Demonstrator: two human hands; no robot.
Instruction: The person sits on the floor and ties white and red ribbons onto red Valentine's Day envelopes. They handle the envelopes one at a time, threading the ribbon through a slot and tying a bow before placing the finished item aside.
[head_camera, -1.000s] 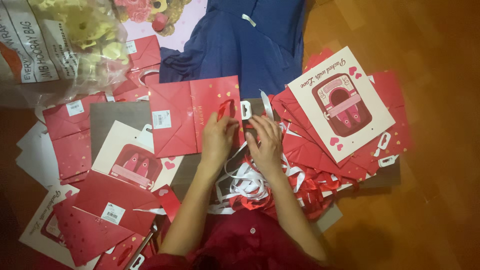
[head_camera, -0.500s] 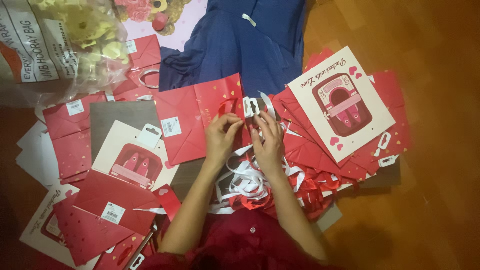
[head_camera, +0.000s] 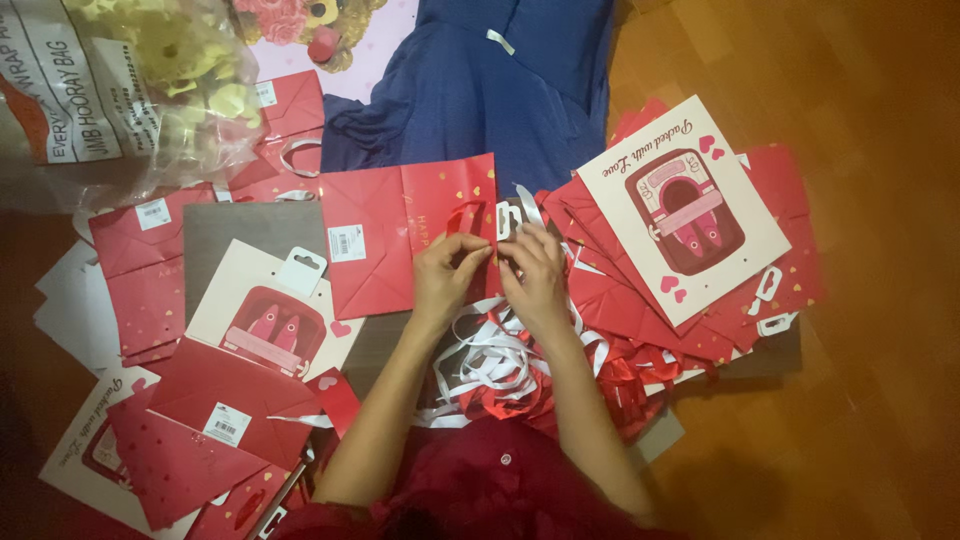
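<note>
On the wooden floor (head_camera: 880, 150), in the middle of a spread of flattened gift bags, lies a flat red paper gift bag with small gold hearts (head_camera: 395, 235). Its long axis runs left to right in the head view, the folded bottom with a white barcode sticker (head_camera: 346, 243) pointing left and the open top edge pointing right toward the hands. The left hand (head_camera: 447, 272) pinches that top edge between thumb and fingertips. The right hand (head_camera: 535, 270) meets it just beside, fingers pressed together on a white ribbon handle (head_camera: 507, 220) at the bag's mouth.

Below the hands a loose heap of white and red ribbon (head_camera: 500, 365) rests on the floor against the person's red sleeves. To the right, a fanned stack of red bags (head_camera: 620, 300) carries a white square bag printed with a dark red picture and red hearts (head_camera: 685, 220), tilted with one corner up. To the left another white bag with a red picture and a white hang tab (head_camera: 270, 315) lies on a grey cardboard sheet (head_camera: 240, 230), amid more red bags with white stickers.

At the upper left a clear plastic sack with printed lettering (head_camera: 110, 90) holds pale yellow pieces, too blurred to identify. A blue cloth (head_camera: 480, 80) lies at the top centre.
</note>
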